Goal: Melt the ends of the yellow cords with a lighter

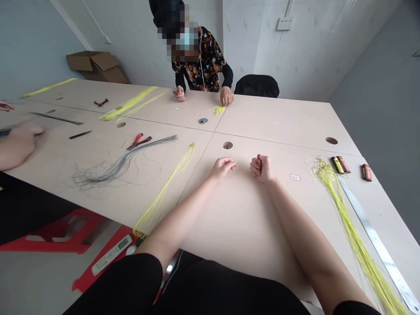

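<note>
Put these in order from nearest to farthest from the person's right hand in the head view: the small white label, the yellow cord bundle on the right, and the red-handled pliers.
Measured from the right hand:
1. White label: just right of the hand.
2. Yellow cord bundle: farther right, past the label.
3. Red-handled pliers: far off to the left.

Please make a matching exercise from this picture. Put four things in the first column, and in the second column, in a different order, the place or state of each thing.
Things:
1. Metal ruler
2. Red-handled pliers
3. Grey cords
4. Person's right hand

Places or states:
A. Closed around a small red-and-black object
B. Lying beside the yellow cords, along the right side
C. Lying just behind the grey cords
D. Spread out in a loose fan with thin, curling ends

Right pairs: 1-B, 2-C, 3-D, 4-A.
</note>
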